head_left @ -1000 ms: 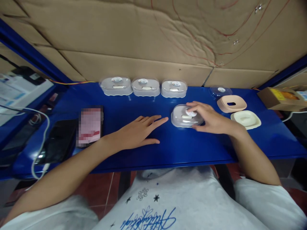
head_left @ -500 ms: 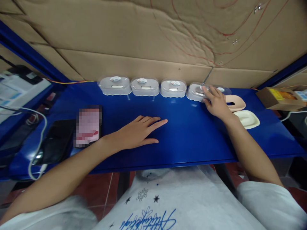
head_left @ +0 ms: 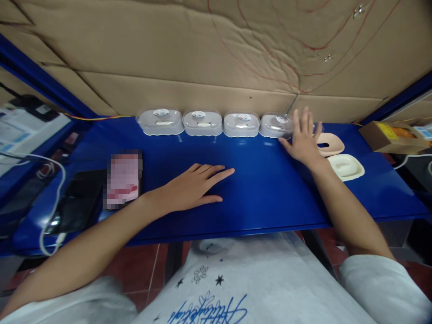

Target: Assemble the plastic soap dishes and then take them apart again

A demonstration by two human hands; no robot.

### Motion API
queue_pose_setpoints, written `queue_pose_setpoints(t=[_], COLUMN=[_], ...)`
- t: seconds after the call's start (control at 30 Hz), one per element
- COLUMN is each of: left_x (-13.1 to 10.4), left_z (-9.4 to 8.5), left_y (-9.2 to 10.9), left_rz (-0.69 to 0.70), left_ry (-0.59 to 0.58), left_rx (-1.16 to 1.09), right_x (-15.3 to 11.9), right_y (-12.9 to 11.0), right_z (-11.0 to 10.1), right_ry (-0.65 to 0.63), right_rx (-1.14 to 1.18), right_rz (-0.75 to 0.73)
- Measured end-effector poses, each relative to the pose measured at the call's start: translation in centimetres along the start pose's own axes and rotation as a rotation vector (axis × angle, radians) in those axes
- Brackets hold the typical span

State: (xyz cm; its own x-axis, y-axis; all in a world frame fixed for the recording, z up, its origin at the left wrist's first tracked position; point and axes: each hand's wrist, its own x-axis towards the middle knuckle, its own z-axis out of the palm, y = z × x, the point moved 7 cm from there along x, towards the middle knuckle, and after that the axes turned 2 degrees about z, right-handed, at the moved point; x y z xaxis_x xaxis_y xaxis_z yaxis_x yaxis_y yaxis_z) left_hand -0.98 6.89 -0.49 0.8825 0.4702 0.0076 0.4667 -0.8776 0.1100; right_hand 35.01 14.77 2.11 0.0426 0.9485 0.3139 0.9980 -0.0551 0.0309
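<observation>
Several grey cases with clear lids stand in a row along the back of the blue table: one at the left (head_left: 163,123), one beside it (head_left: 203,124), another (head_left: 241,126) and one further right (head_left: 274,128). My right hand (head_left: 303,141) is spread beside that last case and partly hides what stands behind it. Near its wrist lie a peach oval piece (head_left: 333,143) and a cream oval dish (head_left: 347,167). My left hand (head_left: 192,186) rests flat on the table with its fingers apart, holding nothing.
At the left lie a phone with a blurred pink screen (head_left: 123,177), a black device (head_left: 79,198) and a white cable (head_left: 64,180). A cardboard box (head_left: 381,137) sits at the right end. Behind the blue table (head_left: 256,202) rises a cardboard panel (head_left: 151,45).
My right hand has opened, its fingers lifted and spread away from the rightmost visible case. That case now sits slightly turned. My left hand has stayed in place.
</observation>
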Motion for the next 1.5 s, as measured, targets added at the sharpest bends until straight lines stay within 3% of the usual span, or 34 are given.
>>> queue_pose_setpoints(t=[0.1,0.2,0.27,0.33,0.43,0.53,0.67,0.73,0.83,0.9,0.97,1.03,1.2,1.33,1.43,1.5], left_x=[0.0,0.1,0.2,0.2,0.3,0.2,0.1,0.1,0.1,0.1,0.1,0.1,0.1,0.3,0.4,0.4], left_z=[-0.1,-0.2,-0.3,-0.4,-0.3,-0.3,-0.3,-0.3,-0.3,-0.4,-0.4,-0.4,-0.3,-0.2,-0.2,-0.4], left_y=[0.1,0.2,0.2,0.3,0.5,0.5,0.5,0.6,0.6,0.7,0.7,0.7,0.5,0.6,0.6,0.7], left_rz=[0.004,0.006,0.002,-0.002,0.006,0.005,0.001,0.004,0.005,0.006,0.007,0.009,0.005,0.008,-0.001,-0.001], left_ry=[0.005,0.0,0.005,0.001,-0.031,-0.037,-0.015,-0.016,-0.016,-0.012,-0.011,-0.011,-0.008,-0.042,-0.052,-0.041], left_rx=[-0.011,-0.011,-0.018,-0.017,0.01,0.015,-0.013,-0.009,-0.008,-0.014,-0.009,-0.006,-0.016,0.007,0.01,0.005], right_x=[-0.8,-2.4,-3.3,-3.9,-5.0,-5.5,-5.3,-5.4,-5.9,-5.9,-5.3,-5.0,-6.4,-8.1,-8.5,-7.7], right_y=[3.3,8.7,11.5,13.1,13.6,12.5,10.9,9.0,4.6,2.5,1.9,2.1,-0.7,-5.7,-8.5,-8.1], right_z=[-3.5,-6.4,-7.5,-7.5,-5.7,-4.2,-3.5,-3.8,-5.0,-6.7,-8.3,-8.7,-5.5,-4.7,-5.9,-7.0], right_ry=[-0.005,-0.124,-0.205,-0.319,-0.581,-0.737,-0.723,-0.714,-0.75,-0.661,-0.478,-0.396,-0.708,-0.783,-0.662,-0.471], right_rx=[0.081,0.033,-0.015,0.038,0.201,0.301,0.271,0.336,0.568,0.725,0.816,0.805,0.686,0.734,0.839,0.833], right_rz=[0.169,0.447,0.504,0.471,0.416,0.363,0.297,0.211,-0.031,-0.162,-0.186,-0.179,-0.296,-0.411,-0.494,-0.452])
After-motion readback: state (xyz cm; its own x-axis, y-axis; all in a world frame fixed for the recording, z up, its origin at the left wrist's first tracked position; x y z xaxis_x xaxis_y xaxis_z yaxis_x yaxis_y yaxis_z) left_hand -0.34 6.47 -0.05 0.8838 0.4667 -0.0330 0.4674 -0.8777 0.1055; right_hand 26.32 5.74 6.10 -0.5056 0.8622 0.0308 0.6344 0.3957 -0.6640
